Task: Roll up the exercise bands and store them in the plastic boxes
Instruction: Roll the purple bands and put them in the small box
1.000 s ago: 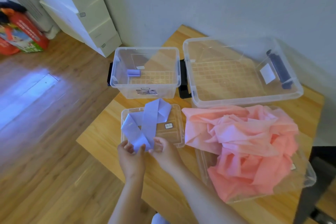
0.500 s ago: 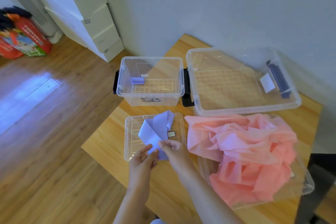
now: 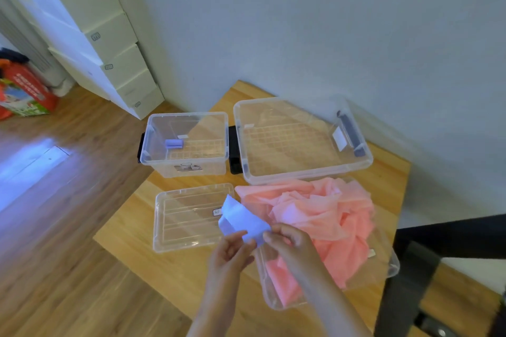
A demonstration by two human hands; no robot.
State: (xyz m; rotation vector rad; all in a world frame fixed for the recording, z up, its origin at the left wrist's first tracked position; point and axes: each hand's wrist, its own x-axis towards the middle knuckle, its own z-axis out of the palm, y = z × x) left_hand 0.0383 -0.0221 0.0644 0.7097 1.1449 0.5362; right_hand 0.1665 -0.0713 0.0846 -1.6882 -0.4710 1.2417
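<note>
My left hand (image 3: pixel 231 252) and my right hand (image 3: pixel 289 241) pinch the near end of a lilac exercise band (image 3: pixel 242 220), held just above the table between the small clear lid (image 3: pixel 180 220) and the pink pile. Only a short loose length of the band trails up and left. A small clear box (image 3: pixel 189 145) at the back left holds one rolled lilac band (image 3: pixel 174 143). The large clear box (image 3: pixel 301 142) to its right has no bands in it. Crumpled pink bands (image 3: pixel 315 216) lie heaped on a large clear lid (image 3: pixel 383 271) at the right.
The wooden table (image 3: pixel 169 271) ends close to my hands on the left and front. A grey wall runs behind the boxes. White stacked drawers (image 3: pixel 117 63) and a red bag (image 3: pixel 24 90) stand on the wooden floor at left. A dark chair (image 3: pixel 427 262) is at right.
The loose lilac band has shortened as my hands roll it. My hands and the band have shifted right, off the small lid toward the pink pile.
</note>
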